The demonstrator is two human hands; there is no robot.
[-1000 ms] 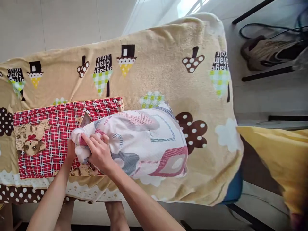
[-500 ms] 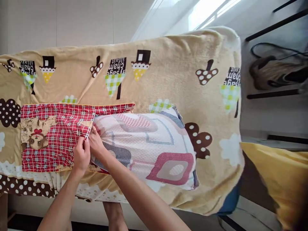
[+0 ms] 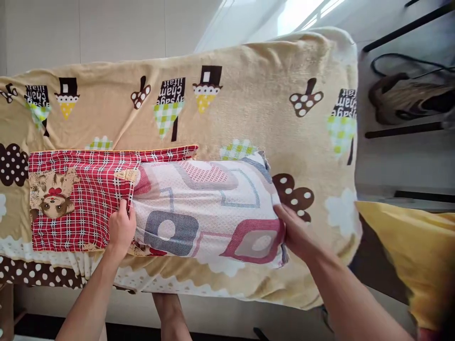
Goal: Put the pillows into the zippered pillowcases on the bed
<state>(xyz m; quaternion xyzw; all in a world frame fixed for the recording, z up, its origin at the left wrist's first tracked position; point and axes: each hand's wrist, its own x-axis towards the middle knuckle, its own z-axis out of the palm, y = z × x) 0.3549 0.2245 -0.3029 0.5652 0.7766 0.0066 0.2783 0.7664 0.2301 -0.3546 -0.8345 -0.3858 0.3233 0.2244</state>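
Observation:
A pillow with a white, pink and grey geometric cover lies lengthwise, its left end inside the mouth of a red plaid pillowcase with a printed dog. My left hand is closed on the pillowcase's opening edge, pinching the fabric beside the pillow. At the pillow's right end, my right hand grips the end edge; some of its fingers are hidden. One flap of the pillowcase stretches along the pillow's far side, and a bit of it shows along the near side. The part of the pillow inside the pillowcase is out of sight.
Under everything is a tan printed blanket over a bed-like surface. Yellow cloth hangs at the right. Beyond the right edge are dark bars and a brown bag-like object with a cord. My leg shows below the near edge.
My right hand has left the pillowcase opening and moved right to the pillow's far right end. My left hand stays on the pillowcase edge. The view has shifted slightly.

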